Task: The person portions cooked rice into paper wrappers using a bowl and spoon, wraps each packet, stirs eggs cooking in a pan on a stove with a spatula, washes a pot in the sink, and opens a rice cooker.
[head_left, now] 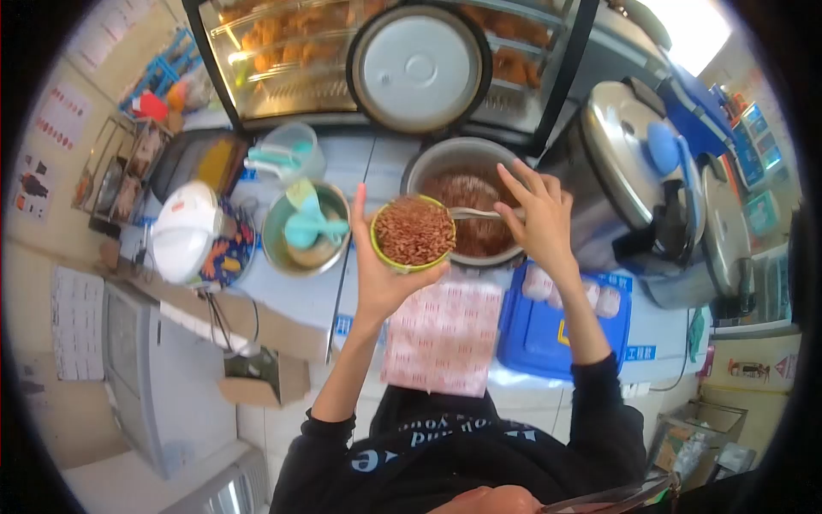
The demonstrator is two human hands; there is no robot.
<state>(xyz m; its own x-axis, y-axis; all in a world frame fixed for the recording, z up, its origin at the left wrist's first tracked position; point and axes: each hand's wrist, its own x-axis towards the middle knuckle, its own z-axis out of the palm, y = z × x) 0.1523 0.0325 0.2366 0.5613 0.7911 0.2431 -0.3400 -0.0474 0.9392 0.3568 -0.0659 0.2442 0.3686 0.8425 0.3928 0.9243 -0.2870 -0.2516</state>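
Observation:
My left hand [383,287] is wrapped round a small yellow-green bowl [401,266] heaped with reddish-brown cooked rice [415,231]. Just right of the bowl, a metal spoon [473,212] lies across the view, its tip at the bowl's rim. My right hand [539,210] has the spoon's other end between thumb and fingers, the remaining fingers spread. Beneath both sits a round cooker pot [417,176] containing more of the brown rice. Its raised lid [419,70] stands behind it.
Patterned paper [443,338] lies at the counter's front, beside a blue lidded box [535,343] carrying several small wrapped items. Left are a metal bowl with turquoise scoops [312,224], a clear jug [295,154] and a white-lidded appliance [188,231]. Large steel cookers [604,163] crowd the right; a food display case [282,60] stands behind.

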